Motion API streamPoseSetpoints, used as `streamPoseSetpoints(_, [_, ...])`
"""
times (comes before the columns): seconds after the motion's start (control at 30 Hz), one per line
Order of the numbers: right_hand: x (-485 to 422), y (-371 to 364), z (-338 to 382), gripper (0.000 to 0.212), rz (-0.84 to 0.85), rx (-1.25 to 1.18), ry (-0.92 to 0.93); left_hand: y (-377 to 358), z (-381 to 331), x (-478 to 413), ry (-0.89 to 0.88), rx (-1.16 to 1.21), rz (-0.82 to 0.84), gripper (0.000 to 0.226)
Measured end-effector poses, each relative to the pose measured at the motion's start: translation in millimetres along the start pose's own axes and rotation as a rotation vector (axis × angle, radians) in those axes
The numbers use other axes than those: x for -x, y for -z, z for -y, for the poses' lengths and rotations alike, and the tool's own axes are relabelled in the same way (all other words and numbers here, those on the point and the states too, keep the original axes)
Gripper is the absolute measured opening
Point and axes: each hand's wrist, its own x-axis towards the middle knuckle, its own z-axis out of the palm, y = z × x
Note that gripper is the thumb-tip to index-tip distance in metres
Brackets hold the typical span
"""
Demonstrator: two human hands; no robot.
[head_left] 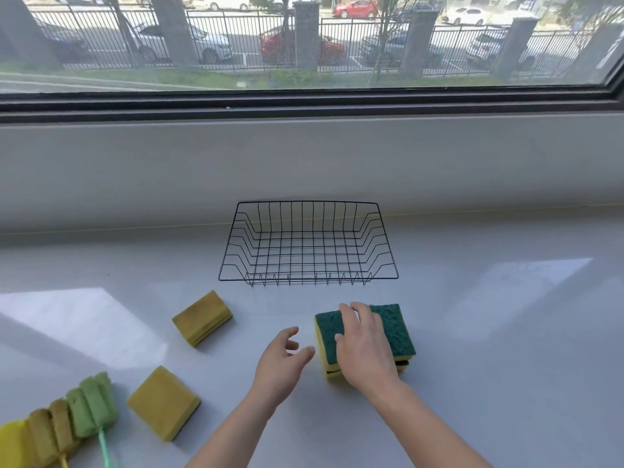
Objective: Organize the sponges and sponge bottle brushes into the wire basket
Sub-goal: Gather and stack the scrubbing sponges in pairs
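Both forearms come in from the bottom edge over the white sill (472, 332). Left hand (282, 364) hovers just left of the stack (398, 332), fingers loosely spread and holding nothing. Right hand (366, 349) lies flat on top of the stack, a pile of yellow sponges with the green scouring side up; its fingers reach over the far edge, and whether they press or only rest I cannot tell.

Basket (307, 244), of black wire and with nothing inside, stands behind the stack, its back against the wall under the window (304, 45). Between basket and stack the sill is bare, so the way is open.

Left of the stack lies one yellow sponge (202, 317), tilted. Nearer the camera lies a second sponge (163, 401). Brushes (67, 420), green and yellow, lie at the bottom-left corner, partly cut off by the frame.

No readable writing shows on anything.
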Motion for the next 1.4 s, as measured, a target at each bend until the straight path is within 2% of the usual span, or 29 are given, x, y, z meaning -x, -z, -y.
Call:
streamPoseSetpoints(0.13, [-1.4,3.3,6.7,0.056,-0.014,-0.007,0.011,28.7,12.0,7.8,-0.169,-0.308,-0.135,0.055])
streamPoseSetpoints(0.27, [-3.6,3.3,18.1,0.055,0.013,0.059,0.073,65.1,25.2,18.8,-0.250,-0.506,-0.256,0.053])
streamPoseSetpoints(0.5, [-17.3,-8.7,58.0,0.052,0.102,0.081,0.214,133.4,55.9,41.0,-0.158,-0.659,-0.530,0.045])
streamPoseSetpoints(0.6, [-23.6,-18.7,84.1,0.052,0.160,0.079,0.288,152.4,68.4,47.4,-0.092,-0.725,-0.525,0.054])
streamPoseSetpoints(0.83, [-46.2,-54.2,139.3,0.052,0.307,0.137,0.465,164.2,92.2,44.6,0.077,-0.881,-0.372,0.099])
streamPoseSetpoints(0.93, [-63.1,-71.5,156.3,0.052,0.356,0.161,0.537,163.5,105.3,41.5,0.043,-0.916,-0.333,0.101])
streamPoseSetpoints(1.03, [-77.2,-89.3,167.1,0.064,0.382,0.190,0.589,166.3,116.8,40.3,-0.023,-0.887,-0.350,0.091])
streamPoseSetpoints(1.1, [-86.8,-98.9,172.1,0.073,0.387,0.218,0.628,169.9,121.2,40.3,-0.055,-0.789,-0.369,0.083])
streamPoseSetpoints(1.2, [-100.1,-109.9,177.3,0.078,0.403,0.276,0.682,175.4,115.1,42.4,-0.027,-0.421,-0.383,0.075])
streamPoseSetpoints(1.3, [-108.8,-117.5,181.2,0.077,0.437,0.328,0.702,185.1,104.8,44.5,0.078,0.178,-0.362,0.056])
streamPoseSetpoints(1.37, [-109.8,-118.9,182.3,0.072,0.418,0.311,0.701,192.4,101.7,45.0,0.145,0.580,-0.277,0.042])
streamPoseSetpoints(1.4, [-109.1,-118.7,181.9,0.068,0.388,0.296,0.705,195.7,102.2,44.5,0.189,0.709,-0.238,0.038])
